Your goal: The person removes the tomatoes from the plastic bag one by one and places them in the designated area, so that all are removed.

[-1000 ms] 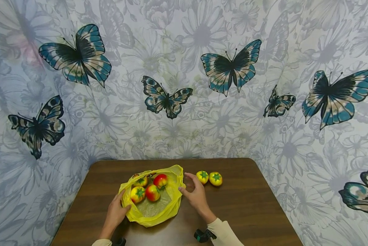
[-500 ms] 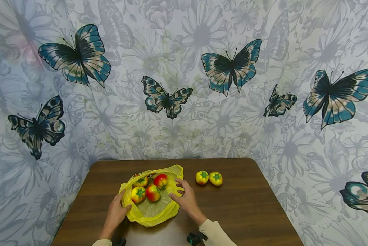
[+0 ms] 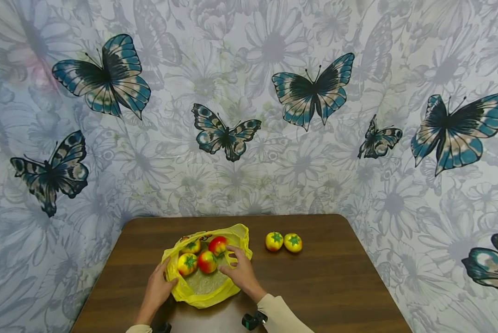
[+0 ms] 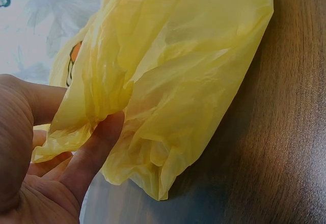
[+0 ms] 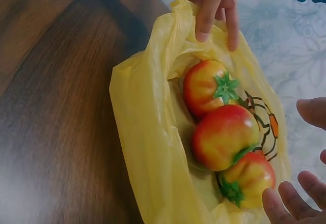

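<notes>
A yellow plastic bag (image 3: 205, 301) lies on the table with its mouth spread wide. Inside it sit several red-and-yellow tomatoes (image 3: 207, 262) with green star-shaped tops. My left hand (image 3: 157, 287) pinches the bag's left rim between thumb and fingers; the left wrist view shows the film (image 4: 107, 91) bunched there. Over the bag's right side, my right hand (image 3: 242, 274) is held with fingers apart and nothing between them. Its fingertips come close to the red tomato (image 3: 218, 245) at the back right. In the right wrist view, its fingers (image 5: 293, 201) appear beside the tomatoes (image 5: 226, 137).
Two yellow tomatoes, one on the left (image 3: 274, 241) and one on the right (image 3: 293, 243), stand side by side on the brown wooden table (image 3: 336, 286), right of the bag. Behind the table's far edge rises a wall (image 3: 249, 185) with a butterfly pattern.
My right hand has moved left, from beside the bag's right rim to over its opening. My left hand keeps its place at the rim, and the tomatoes lie as before.
</notes>
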Motion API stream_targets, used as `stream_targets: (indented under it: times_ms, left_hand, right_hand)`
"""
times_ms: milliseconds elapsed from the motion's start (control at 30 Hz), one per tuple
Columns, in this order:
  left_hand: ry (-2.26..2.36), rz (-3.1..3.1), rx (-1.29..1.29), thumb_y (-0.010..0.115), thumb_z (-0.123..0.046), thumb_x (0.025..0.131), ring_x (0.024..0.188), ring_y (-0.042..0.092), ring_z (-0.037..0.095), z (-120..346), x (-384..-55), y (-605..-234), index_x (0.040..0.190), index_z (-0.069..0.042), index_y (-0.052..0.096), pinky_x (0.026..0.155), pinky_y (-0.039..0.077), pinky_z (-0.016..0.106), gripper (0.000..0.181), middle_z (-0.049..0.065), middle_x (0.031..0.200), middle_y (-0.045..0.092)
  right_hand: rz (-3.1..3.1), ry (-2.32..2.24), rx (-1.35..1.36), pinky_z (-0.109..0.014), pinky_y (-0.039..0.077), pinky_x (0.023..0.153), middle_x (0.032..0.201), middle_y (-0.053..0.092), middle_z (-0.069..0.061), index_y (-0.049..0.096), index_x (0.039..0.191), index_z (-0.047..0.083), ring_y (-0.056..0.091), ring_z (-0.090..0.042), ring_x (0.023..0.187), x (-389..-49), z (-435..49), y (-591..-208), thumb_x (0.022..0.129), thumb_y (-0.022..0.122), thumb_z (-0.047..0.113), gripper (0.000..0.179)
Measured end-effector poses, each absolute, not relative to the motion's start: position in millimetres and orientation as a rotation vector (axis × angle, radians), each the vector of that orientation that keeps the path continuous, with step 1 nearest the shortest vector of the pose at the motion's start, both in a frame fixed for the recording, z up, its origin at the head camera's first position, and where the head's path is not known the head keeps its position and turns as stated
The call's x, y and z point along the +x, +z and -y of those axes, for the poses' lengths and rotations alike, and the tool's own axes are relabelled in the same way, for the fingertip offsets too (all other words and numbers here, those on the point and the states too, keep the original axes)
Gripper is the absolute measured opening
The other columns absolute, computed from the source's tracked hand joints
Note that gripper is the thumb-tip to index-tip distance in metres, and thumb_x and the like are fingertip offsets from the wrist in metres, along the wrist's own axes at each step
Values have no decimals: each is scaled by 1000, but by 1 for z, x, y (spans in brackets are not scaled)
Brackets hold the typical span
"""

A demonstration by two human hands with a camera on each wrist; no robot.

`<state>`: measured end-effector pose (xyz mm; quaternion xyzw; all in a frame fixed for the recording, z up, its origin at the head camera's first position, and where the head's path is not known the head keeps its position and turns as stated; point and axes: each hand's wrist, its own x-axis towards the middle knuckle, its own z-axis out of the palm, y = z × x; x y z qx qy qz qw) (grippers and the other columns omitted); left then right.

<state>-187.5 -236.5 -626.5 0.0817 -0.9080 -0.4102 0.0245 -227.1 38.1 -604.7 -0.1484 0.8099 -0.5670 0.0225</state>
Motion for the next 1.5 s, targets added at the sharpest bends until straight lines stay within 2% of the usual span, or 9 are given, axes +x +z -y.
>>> stream_targets:
  times_ms: [200, 533, 767, 900, 1133, 1267, 1500]
  left_hand:
    - [-1270, 2808, 246, 70, -4, 81, 131, 43, 52, 237, -188, -626, 147, 6, 36, 106, 38, 62, 75, 34, 146, 39]
    - [-1281, 2809, 258, 69, -4, 81, 131, 43, 52, 237, -187, -627, 147, 6, 36, 105, 39, 62, 76, 34, 146, 39]
    - [-1276, 2829, 271, 69, -4, 80, 129, 44, 52, 236, -186, -626, 147, 8, 36, 104, 40, 62, 75, 35, 144, 40]
    - [-1280, 2825, 281, 69, -4, 80, 128, 45, 52, 236, -186, -626, 146, 8, 37, 103, 40, 62, 75, 35, 144, 41]
    - [-1273, 2831, 284, 70, -4, 80, 130, 43, 53, 236, -187, -628, 146, 7, 37, 105, 39, 63, 75, 35, 144, 40]
    - [-1270, 2826, 278, 70, -3, 80, 129, 44, 53, 237, -187, -628, 146, 7, 38, 104, 39, 62, 74, 35, 145, 40]
    - [-1271, 2819, 269, 70, -4, 80, 128, 45, 53, 236, -186, -628, 146, 7, 38, 102, 41, 62, 75, 35, 145, 40]
  right_hand:
    - [-2472, -1737, -425, -52, 51, 97, 143, 50, -13, 49, 141, 7, 50, -42, 126, -233, -24, -609, 87, 74, 23, 62]
    - [-2481, -1691, -443, -54, 51, 95, 141, 51, -17, 48, 142, 7, 52, -41, 122, -239, -12, -616, 86, 75, 24, 65]
    - [-2547, -1619, -413, -38, 54, 83, 139, 54, -14, 50, 142, 9, 55, -37, 119, -240, -5, -625, 83, 78, 27, 67]
    - [-2565, -1590, -402, -37, 53, 86, 138, 55, -14, 51, 141, 10, 56, -36, 119, -241, -1, -629, 84, 77, 30, 66]
    - [-2557, -1592, -346, -45, 52, 94, 137, 57, -12, 53, 139, 9, 57, -34, 119, -243, 5, -631, 89, 71, 34, 58]
    - [-2539, -1608, -309, -46, 51, 96, 136, 58, -12, 54, 138, 8, 58, -33, 119, -244, 7, -634, 92, 67, 33, 54]
    - [-2548, -1597, -288, -43, 53, 91, 133, 59, -13, 55, 136, 7, 60, -31, 113, -246, 9, -638, 91, 69, 29, 52]
